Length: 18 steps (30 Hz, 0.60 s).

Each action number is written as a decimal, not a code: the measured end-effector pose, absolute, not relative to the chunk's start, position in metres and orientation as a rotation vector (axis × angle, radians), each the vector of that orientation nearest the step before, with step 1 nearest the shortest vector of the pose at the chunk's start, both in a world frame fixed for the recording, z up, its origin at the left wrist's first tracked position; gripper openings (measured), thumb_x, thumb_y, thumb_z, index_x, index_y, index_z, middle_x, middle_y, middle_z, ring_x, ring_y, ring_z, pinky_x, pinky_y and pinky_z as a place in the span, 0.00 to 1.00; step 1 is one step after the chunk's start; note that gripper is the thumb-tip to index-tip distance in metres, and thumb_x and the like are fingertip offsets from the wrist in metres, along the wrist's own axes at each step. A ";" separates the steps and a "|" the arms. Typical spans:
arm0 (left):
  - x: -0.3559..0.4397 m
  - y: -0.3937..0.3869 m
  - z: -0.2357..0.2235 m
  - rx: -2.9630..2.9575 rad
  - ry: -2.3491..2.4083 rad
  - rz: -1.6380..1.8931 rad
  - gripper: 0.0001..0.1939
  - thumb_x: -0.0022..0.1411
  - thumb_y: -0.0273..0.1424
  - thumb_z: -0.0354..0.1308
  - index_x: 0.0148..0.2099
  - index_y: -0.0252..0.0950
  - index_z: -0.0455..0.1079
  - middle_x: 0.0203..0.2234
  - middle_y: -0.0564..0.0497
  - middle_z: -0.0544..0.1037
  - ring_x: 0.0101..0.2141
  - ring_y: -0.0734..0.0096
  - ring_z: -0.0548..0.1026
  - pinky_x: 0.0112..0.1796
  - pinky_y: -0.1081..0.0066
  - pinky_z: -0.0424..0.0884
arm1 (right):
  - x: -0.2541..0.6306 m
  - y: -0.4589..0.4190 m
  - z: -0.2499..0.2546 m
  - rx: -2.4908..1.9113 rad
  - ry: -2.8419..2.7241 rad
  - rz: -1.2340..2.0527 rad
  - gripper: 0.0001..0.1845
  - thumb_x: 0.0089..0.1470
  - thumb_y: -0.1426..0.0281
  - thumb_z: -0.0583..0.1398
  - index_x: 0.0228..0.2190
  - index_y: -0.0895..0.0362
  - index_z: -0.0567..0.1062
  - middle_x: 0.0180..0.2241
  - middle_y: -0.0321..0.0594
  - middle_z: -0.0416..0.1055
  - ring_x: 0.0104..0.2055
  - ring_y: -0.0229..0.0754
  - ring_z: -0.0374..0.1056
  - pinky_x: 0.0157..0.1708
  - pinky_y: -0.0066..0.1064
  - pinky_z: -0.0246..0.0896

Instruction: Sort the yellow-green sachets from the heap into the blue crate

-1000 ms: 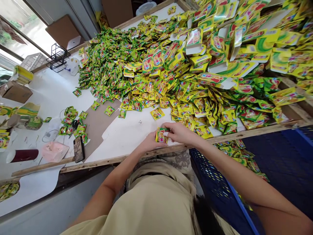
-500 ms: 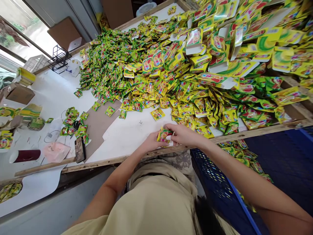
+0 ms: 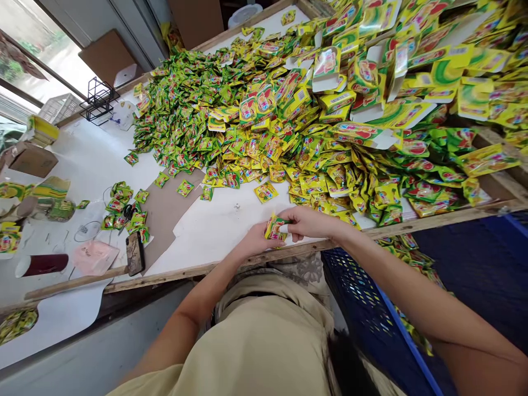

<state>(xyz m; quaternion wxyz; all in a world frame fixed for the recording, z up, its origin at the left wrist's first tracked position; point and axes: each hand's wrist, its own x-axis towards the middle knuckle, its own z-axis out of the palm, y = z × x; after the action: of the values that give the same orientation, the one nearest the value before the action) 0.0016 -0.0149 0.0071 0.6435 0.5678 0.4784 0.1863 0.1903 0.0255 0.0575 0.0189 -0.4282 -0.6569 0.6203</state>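
Near the table's front edge, my left hand (image 3: 254,240) is closed around a small yellow-and-green printed carton (image 3: 273,227) with red lettering. My right hand (image 3: 310,222) meets the carton from the other side, its fingers bent and pinched at the right edge. Something white shows at those fingertips; I cannot tell whether it is a carton flap or a finger covering. Just beyond the hands lies a single yellow sachet (image 3: 266,192). The large heap of green and yellow sachets (image 3: 193,104) begins behind it.
Flat printed cartons (image 3: 412,82) cover the heap's right side. A wooden rim (image 3: 198,269) runs along the table front. Left are a phone (image 3: 135,253), scissors (image 3: 128,210), a pink pouch (image 3: 95,256) and a dark red cylinder (image 3: 43,265). A blue crate (image 3: 358,297) stands below right.
The carton has turned slightly between my hands and now stands more upright. My right hand has shifted a little, its fingers more curled at the carton's edge. The heap looks the same.
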 end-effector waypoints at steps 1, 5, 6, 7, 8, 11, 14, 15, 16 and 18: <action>0.002 -0.014 0.008 1.301 1.081 0.431 0.21 0.45 0.35 0.66 0.42 0.31 0.69 0.30 0.53 0.72 0.31 0.74 0.66 0.35 0.73 0.64 | 0.190 0.025 0.056 -1.340 -2.082 1.872 0.09 0.50 0.73 0.56 0.33 0.59 0.75 0.20 0.34 0.70 0.21 0.35 0.68 0.22 0.23 0.61; 0.003 -0.010 0.009 1.269 1.039 0.451 0.22 0.46 0.38 0.66 0.41 0.31 0.69 0.29 0.53 0.71 0.29 0.74 0.66 0.34 0.73 0.64 | 0.189 0.019 0.051 -1.353 -2.198 1.553 0.11 0.47 0.75 0.55 0.31 0.57 0.77 0.23 0.34 0.73 0.22 0.35 0.65 0.24 0.25 0.56; 0.004 -0.010 0.009 1.260 1.040 0.450 0.22 0.45 0.39 0.66 0.40 0.31 0.69 0.29 0.53 0.71 0.29 0.75 0.66 0.34 0.73 0.64 | 0.189 0.018 0.049 -1.351 -2.195 1.485 0.11 0.46 0.75 0.56 0.31 0.57 0.78 0.24 0.34 0.74 0.23 0.36 0.65 0.25 0.25 0.56; 0.005 -0.009 0.008 1.252 1.043 0.449 0.22 0.45 0.40 0.66 0.40 0.31 0.69 0.29 0.53 0.71 0.29 0.74 0.66 0.34 0.72 0.65 | 0.189 0.016 0.048 -1.351 -2.179 1.433 0.11 0.46 0.74 0.56 0.30 0.57 0.78 0.24 0.34 0.74 0.25 0.37 0.65 0.26 0.26 0.56; 0.006 -0.009 0.007 1.246 1.045 0.448 0.22 0.45 0.40 0.66 0.39 0.31 0.69 0.29 0.53 0.71 0.29 0.74 0.66 0.34 0.72 0.65 | 0.189 0.015 0.046 -1.356 -2.151 1.402 0.11 0.46 0.74 0.57 0.30 0.57 0.79 0.25 0.35 0.75 0.26 0.37 0.65 0.27 0.26 0.56; 0.007 -0.011 0.005 1.236 1.057 0.446 0.23 0.45 0.41 0.67 0.40 0.32 0.69 0.29 0.54 0.71 0.29 0.74 0.67 0.35 0.71 0.65 | 0.189 0.013 0.042 -1.419 -2.016 1.358 0.10 0.46 0.71 0.58 0.31 0.56 0.79 0.28 0.35 0.76 0.27 0.38 0.65 0.29 0.27 0.57; 0.006 -0.012 0.005 1.250 1.073 0.450 0.22 0.45 0.40 0.67 0.39 0.32 0.68 0.29 0.53 0.71 0.29 0.75 0.67 0.35 0.71 0.66 | 0.188 0.014 0.041 -1.479 -1.958 1.294 0.09 0.47 0.70 0.59 0.31 0.56 0.79 0.29 0.35 0.76 0.26 0.36 0.64 0.28 0.26 0.55; 0.006 -0.012 0.005 1.253 1.074 0.452 0.22 0.45 0.40 0.67 0.39 0.32 0.68 0.29 0.53 0.71 0.29 0.75 0.67 0.34 0.71 0.66 | 0.187 0.015 0.042 -1.490 -1.977 1.266 0.08 0.47 0.70 0.59 0.30 0.56 0.78 0.28 0.35 0.76 0.26 0.36 0.64 0.28 0.26 0.54; 0.006 -0.012 0.006 1.253 1.071 0.455 0.22 0.46 0.40 0.67 0.39 0.32 0.68 0.29 0.53 0.71 0.29 0.75 0.67 0.35 0.72 0.66 | 0.186 0.015 0.043 -1.497 -2.011 1.231 0.07 0.47 0.70 0.59 0.30 0.56 0.78 0.27 0.35 0.75 0.26 0.36 0.64 0.27 0.25 0.53; 0.005 -0.012 0.006 1.243 1.064 0.458 0.21 0.46 0.39 0.66 0.39 0.32 0.68 0.29 0.53 0.71 0.30 0.75 0.67 0.34 0.72 0.65 | 0.185 0.016 0.046 -1.496 -2.100 1.146 0.07 0.48 0.71 0.58 0.29 0.56 0.77 0.26 0.35 0.73 0.26 0.36 0.63 0.27 0.25 0.51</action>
<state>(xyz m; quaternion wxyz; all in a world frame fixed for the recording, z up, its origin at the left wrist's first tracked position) 0.0052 -0.0120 0.0064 0.6604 0.5492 0.4703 0.2025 0.1854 0.0161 0.0461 0.1593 -0.5234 -0.7348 0.4011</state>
